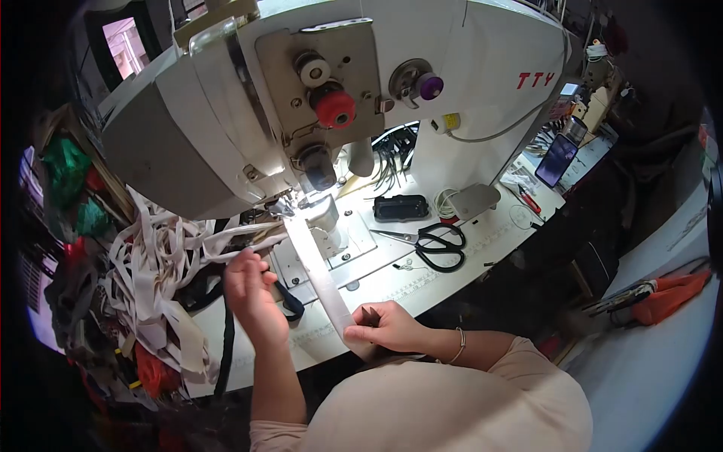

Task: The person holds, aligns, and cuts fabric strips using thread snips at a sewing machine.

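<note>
A flat, narrow white strap (316, 264), smooth and straight-edged with a faint sheen, runs from beneath the head of the sewing machine (489, 68) down over the worktable's near edge, where the right hand (388, 329) clamps it between thumb and fingers (a dark pointed thing (369, 315), too small to identify, juts from that grip); the left hand (254, 297) is raised beside it, fingers loosely bent, near tangled off-white fabric strips (143, 260)

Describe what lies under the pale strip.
The pale strip crosses a bolted plate and the white table, both visible on either side. What it directly covers cannot be seen.
</note>
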`<move>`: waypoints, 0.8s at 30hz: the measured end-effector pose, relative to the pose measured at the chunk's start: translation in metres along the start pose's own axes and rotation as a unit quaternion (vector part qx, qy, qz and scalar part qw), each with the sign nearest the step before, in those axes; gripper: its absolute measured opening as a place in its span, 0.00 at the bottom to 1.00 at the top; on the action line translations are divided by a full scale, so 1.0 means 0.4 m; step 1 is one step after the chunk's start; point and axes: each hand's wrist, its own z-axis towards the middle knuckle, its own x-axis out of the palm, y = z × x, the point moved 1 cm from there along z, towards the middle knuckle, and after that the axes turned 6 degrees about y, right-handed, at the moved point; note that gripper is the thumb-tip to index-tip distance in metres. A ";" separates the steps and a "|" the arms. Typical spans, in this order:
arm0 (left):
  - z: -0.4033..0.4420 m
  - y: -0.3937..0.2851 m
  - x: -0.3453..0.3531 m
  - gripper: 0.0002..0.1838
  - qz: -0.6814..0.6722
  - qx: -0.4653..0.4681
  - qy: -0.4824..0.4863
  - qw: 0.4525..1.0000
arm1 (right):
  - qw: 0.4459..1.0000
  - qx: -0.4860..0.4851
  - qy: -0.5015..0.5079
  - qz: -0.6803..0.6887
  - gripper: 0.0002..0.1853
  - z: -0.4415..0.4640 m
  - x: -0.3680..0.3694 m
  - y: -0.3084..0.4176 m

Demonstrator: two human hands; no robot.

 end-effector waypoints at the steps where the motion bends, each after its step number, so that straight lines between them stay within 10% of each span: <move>1: -0.001 0.025 0.008 0.15 0.008 -0.026 0.038 0.999 | 1.000 -0.003 -0.003 -0.002 0.05 -0.001 -0.003 0.003; 6: 0.023 0.057 0.055 0.15 -0.014 -0.146 0.187 0.971 | 0.999 -0.012 -0.024 -0.043 0.04 -0.008 -0.006 0.008; 24: 0.067 0.060 0.052 0.06 -0.175 -0.245 0.205 0.931 | 0.998 -0.051 0.010 -0.033 0.05 -0.024 -0.005 0.038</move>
